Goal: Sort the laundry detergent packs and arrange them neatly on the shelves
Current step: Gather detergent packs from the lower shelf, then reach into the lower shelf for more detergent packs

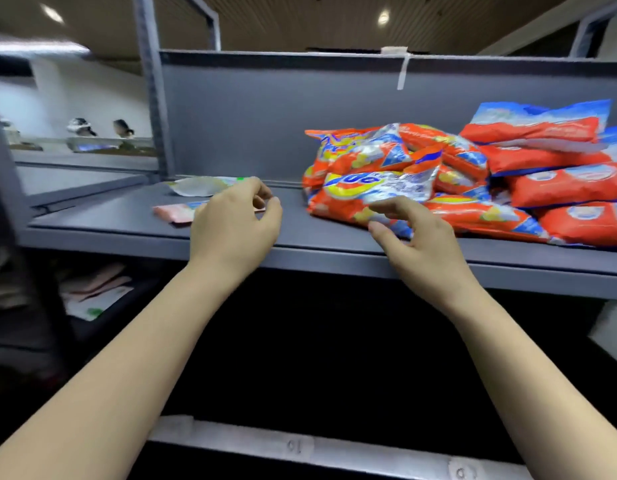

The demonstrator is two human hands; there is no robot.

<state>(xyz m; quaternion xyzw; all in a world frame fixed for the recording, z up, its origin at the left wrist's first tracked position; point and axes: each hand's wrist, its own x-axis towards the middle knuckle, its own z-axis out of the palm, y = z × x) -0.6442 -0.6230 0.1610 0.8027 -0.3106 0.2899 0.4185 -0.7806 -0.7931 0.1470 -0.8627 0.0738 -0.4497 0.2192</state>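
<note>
Orange detergent packs [386,188] lying heaped at the shelf's [127,216] right, long axes mostly running left-right, left hand [230,223] and right hand [414,233] hovering, fingers loosely curled, holding nothing.

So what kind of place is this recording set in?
Probably a stockroom or shop storage area: grey metal shelving, a heap of orange detergent packs beside stacked red packs, and numbered labels on the lower shelf edge.
</note>
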